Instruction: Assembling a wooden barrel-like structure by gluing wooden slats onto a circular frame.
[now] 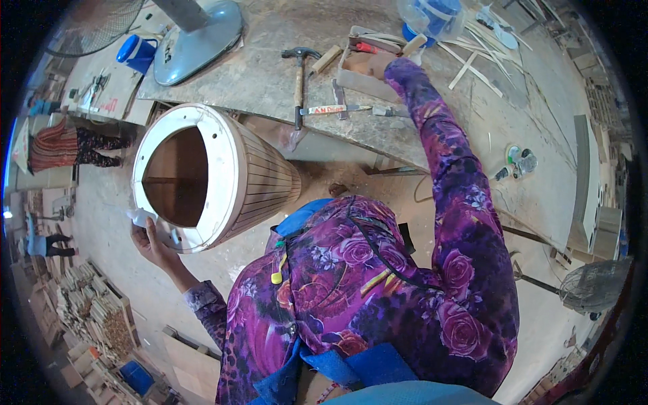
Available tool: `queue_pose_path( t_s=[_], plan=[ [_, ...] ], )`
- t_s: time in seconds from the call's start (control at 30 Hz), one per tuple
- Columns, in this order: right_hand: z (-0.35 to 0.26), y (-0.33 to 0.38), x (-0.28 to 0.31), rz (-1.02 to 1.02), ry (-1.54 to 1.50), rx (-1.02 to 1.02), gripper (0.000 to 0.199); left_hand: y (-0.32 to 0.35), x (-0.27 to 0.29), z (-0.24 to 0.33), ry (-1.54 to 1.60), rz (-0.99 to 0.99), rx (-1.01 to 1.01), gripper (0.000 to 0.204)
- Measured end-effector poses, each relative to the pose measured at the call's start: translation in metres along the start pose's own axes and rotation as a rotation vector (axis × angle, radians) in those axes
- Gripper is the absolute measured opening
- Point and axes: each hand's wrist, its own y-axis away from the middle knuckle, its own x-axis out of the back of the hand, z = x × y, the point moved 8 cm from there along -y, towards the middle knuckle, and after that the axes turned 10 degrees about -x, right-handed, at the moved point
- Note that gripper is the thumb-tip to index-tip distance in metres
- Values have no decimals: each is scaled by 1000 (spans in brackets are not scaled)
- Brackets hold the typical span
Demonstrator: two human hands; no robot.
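A tapered drum-like body of narrow wooden slats [260, 177] lies tilted on its side to my left. Its wide end carries a white ring [221, 138] around a dark opening. By the lower left of that ring, my left hand [155, 244] is closed on a small whitish, bottle-like thing [140, 216]. My right arm stretches forward over the workbench, and my right hand [382, 65] reaches into an open box [358, 79]. Inside the box, near the hand, is a red-handled tool [368, 48]. The right fingers are mostly hidden, so their grip does not show.
On the bench [270, 88] lie a claw hammer [299, 88], a second hammer [339, 100] and thin wood strips [472, 64]. A grey fan base [202, 50] and a blue container [136, 52] stand far left. A mesh fan [594, 287] is at right. Another person [81, 145] stands at left.
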Motion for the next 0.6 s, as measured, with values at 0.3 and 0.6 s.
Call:
queue_pose_path(
  t_s=[0.3, 0.6],
  plan=[
    [19, 4, 9, 181, -47, 105, 10, 1, 2, -4, -26, 44, -3, 45],
    [30, -36, -24, 146, 187, 318, 23, 3, 9, -20, -41, 86, 11, 47]
  ],
)
